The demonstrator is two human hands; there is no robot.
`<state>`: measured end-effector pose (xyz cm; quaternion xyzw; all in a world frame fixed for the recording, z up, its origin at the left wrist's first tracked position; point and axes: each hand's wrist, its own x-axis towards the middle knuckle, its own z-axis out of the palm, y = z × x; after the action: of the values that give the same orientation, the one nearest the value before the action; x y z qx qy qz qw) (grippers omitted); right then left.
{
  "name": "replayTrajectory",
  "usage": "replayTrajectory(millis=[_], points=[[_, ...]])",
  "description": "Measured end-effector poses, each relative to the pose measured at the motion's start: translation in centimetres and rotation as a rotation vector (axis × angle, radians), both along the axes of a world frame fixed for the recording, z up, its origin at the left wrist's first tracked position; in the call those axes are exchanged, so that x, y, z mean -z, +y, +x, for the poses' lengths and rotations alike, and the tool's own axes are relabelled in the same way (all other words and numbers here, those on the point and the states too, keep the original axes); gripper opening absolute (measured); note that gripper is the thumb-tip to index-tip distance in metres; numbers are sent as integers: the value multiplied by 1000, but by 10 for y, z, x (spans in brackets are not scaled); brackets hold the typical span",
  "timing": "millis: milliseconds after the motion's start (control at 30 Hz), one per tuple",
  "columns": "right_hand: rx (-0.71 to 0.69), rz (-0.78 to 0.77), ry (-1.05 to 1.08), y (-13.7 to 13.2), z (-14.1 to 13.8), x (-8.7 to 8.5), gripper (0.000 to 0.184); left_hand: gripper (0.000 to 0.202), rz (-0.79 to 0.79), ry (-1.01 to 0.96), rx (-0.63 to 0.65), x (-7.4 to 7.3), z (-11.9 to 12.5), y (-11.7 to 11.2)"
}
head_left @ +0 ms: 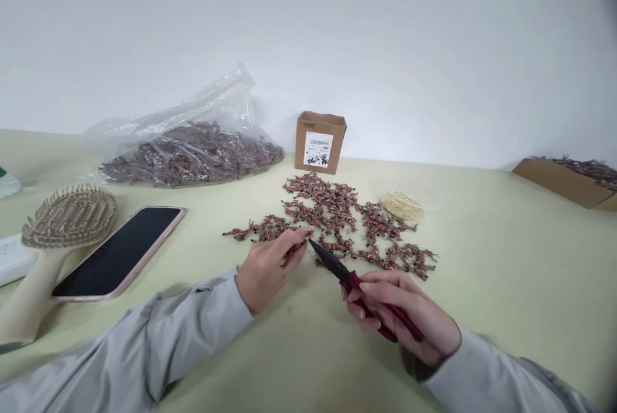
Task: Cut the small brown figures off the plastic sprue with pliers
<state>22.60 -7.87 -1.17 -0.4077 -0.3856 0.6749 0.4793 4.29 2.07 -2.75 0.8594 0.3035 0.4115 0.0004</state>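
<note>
My right hand (400,310) is wrapped round the red handles of needle-nose pliers (332,262). The dark jaws point up and left, and their tip meets the fingertips of my left hand (270,268). Those fingers are pinched on a small brown figurine (304,234), mostly hidden by the fingers. Just beyond both hands, a loose pile of brown animal figurines (332,207) spreads over the table. Right of the pile lies a clear bag of small gold-coloured pieces (402,205), too small to make out singly.
A large clear bag of brown figurines (193,153) lies at the back left. An open cardboard box (321,143) stands by the wall. Another filled box (563,178) is at far right. A phone (120,252) and a hairbrush (70,217) lie near my left forearm.
</note>
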Motion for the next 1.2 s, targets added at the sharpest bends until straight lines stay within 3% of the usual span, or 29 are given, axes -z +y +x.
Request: replayTrajectory(millis=[133,300,367,500,633,867,1200], points=[[-19,-14,94,3,2,2,12,3,-173,-48,-1,2,3,0],[-24,92,-183,4,9,2,12,5,-354,-145,36,2,5,0],[32,259,-426,3,12,3,10,4,-368,-156,43,1,6,0],[248,752,-1046,4,16,11,13,6,-350,-122,35,1,5,1],[334,1053,-1382,8,22,24,21,9,-297,-79,32,3,5,2],[386,1265,-1569,15,31,32,23,11,-241,-49,37,5,5,4],[374,1322,-1664,13,30,29,20,11,-178,6,16,8,5,1]])
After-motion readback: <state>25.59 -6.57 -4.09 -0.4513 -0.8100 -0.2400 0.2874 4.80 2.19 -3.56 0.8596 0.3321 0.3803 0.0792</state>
